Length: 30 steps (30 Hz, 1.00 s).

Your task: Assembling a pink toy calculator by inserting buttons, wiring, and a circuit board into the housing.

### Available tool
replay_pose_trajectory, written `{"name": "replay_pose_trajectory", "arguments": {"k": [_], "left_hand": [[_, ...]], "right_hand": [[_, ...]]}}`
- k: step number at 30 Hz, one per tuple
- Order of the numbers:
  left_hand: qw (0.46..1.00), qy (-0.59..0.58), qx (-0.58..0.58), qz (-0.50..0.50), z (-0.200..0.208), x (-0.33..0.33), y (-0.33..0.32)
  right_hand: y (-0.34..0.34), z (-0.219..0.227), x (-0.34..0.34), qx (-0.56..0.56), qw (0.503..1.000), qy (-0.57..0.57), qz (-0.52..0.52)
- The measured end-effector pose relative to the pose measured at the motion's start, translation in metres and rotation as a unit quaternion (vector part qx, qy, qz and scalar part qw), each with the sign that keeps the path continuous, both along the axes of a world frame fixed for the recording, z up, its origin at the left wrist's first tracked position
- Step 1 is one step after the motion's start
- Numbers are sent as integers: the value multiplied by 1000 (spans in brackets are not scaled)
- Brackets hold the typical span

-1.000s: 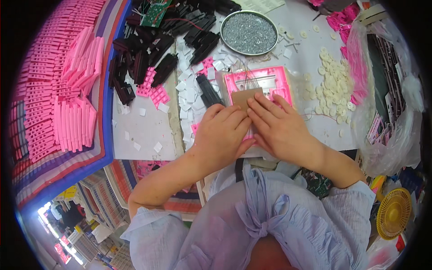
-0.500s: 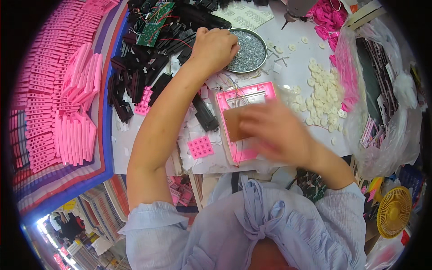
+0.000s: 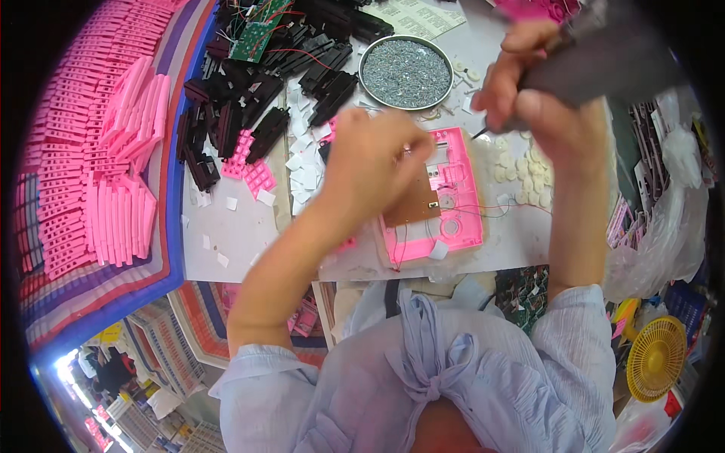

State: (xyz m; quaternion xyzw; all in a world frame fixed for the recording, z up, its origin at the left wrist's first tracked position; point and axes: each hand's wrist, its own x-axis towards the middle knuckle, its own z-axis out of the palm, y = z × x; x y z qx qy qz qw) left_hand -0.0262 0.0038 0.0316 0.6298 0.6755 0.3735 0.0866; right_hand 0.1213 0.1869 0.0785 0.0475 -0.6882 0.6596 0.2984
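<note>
With my right hand (image 3: 550, 113) I hold a dark handheld power screwdriver (image 3: 604, 66), fingers closed around its body; its thin bit (image 3: 481, 134) points toward the open, pink rectangular plastic casing (image 3: 470, 200). This casing lies in front of me, with a flat brown board (image 3: 411, 202) on it. My left hand (image 3: 377, 158) is above the board, fingers curled; because of blur, I cannot tell if they pinch something.

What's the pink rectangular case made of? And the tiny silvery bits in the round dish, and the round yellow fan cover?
The pink rectangular case looks like smooth plastic, with moulded round openings. The silvery bits are probably shiny metal: they glint. The round yellow fan cover, evenly coloured, may be smooth plastic or painted metal.
</note>
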Motion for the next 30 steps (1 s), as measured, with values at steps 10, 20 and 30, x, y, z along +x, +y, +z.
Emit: {"name": "replay_pose_trajectory", "arguments": {"k": [10, 20, 30], "left_hand": [[960, -244, 134, -30, -36, 59, -71], [916, -357, 166, -70, -42, 66, -76], [967, -186, 157, -69, -25, 52, -71]], "right_hand": [[-88, 17, 32, -203, 967, 102, 115], [-101, 21, 27, -204, 963, 130, 121], [-105, 24, 27, -240, 961, 100, 92]]}}
